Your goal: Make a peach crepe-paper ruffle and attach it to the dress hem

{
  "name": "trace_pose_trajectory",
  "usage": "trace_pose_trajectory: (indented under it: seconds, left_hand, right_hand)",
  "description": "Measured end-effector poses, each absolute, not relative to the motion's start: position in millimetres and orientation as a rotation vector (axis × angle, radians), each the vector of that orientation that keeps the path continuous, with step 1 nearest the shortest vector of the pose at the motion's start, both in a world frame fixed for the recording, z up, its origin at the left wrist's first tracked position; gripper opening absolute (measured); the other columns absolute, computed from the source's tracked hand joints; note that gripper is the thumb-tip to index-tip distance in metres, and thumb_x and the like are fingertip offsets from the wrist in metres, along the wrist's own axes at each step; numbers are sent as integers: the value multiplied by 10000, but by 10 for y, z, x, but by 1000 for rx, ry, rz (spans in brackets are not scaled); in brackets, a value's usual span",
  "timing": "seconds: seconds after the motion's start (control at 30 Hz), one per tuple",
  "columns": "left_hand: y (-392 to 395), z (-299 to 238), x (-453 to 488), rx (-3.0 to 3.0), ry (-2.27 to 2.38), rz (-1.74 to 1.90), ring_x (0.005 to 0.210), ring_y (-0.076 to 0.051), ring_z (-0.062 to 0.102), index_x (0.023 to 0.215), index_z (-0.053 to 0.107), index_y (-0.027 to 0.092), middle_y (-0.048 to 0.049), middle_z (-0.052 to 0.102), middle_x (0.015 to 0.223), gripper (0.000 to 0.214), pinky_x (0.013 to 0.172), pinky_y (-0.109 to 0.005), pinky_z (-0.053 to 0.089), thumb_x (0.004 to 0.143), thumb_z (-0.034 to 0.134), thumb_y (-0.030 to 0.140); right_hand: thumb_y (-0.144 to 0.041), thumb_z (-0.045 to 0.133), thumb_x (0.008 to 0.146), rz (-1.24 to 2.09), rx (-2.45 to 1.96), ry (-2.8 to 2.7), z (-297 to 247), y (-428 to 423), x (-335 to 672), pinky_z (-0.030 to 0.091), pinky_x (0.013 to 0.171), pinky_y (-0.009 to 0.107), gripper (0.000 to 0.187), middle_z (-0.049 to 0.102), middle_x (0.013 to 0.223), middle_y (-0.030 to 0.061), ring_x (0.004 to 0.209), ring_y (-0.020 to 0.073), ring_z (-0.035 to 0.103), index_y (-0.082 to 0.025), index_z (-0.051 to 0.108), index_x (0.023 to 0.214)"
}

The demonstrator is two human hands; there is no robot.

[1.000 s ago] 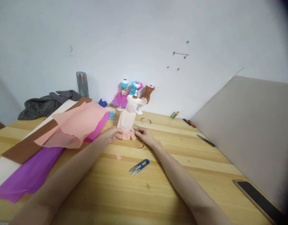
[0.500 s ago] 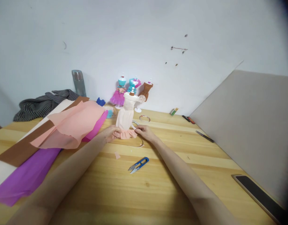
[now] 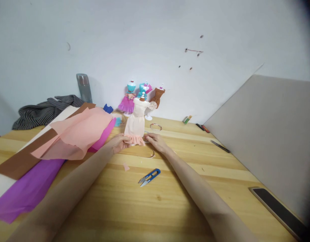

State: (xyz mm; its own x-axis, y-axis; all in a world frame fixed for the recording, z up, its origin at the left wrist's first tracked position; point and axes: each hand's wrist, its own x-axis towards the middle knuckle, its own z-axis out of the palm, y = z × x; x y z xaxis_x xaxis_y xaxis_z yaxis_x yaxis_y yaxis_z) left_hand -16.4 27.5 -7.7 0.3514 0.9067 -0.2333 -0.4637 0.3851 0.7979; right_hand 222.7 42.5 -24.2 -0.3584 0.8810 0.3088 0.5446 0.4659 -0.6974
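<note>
A miniature dress form in a pale cream-pink dress (image 3: 135,125) stands in front of me, with a pinker ruffle (image 3: 136,139) round its hem. My left hand (image 3: 119,143) pinches the ruffle at its left end. On the other side, my right hand (image 3: 156,141) has its fingers closed close beside the hem; what they hold is too small to make out. A thin curved band (image 3: 152,154) lies on the table below the dress, partly hidden. Nearer to me are blue thread snips (image 3: 150,177) and a pink scrap (image 3: 126,166).
Crepe paper sheets (image 3: 81,134) lie left beside a striped cloth (image 3: 46,109) and a bottle (image 3: 84,88). Behind the dress stand other dressed forms (image 3: 126,103). To the right are a ring (image 3: 155,127), a glue stick (image 3: 187,119), a knife (image 3: 220,146) and a phone (image 3: 278,208).
The ruffle's right end has slipped out from under my right fingers and hangs lower at the hem. The white strip by that hand no longer shows clearly. Both hands have barely moved.
</note>
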Motion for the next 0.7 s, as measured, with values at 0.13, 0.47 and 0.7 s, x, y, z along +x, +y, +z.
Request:
trace_pose_trajectory:
  seconds: [0.13, 0.47, 0.7]
  left_hand:
    - [261, -52, -167, 715, 792, 975, 447, -69, 460, 583, 564, 136, 14, 513, 513, 182, 470, -185, 407, 658, 596, -27]
    - [307, -83, -206, 713, 950, 1027, 493, -91, 544, 578, 565, 122, -27, 585, 558, 176, 487, -193, 416, 673, 662, 10]
    - [358, -122, -241, 699, 1036, 1118, 502, -77, 547, 626, 593, 127, -18, 598, 576, 145, 503, -175, 430, 683, 656, 9]
  right_hand:
    - [-335, 504, 837, 527, -1242, -1928, -255, 493, 2202, 453, 795, 332, 255, 707, 909, 64, 848, 209, 621, -174, 692, 897]
    - [-227, 500, 802, 441, -1325, -1954, -351, 501, 2127, 464, 683, 286, 213, 715, 797, 29, 696, 167, 617, -189, 706, 844]
    - [-111, 464, 781, 334, -1291, -2152, -279, 352, 2196, 437, 826, 324, 286, 724, 874, 41, 870, 201, 593, -202, 719, 872]
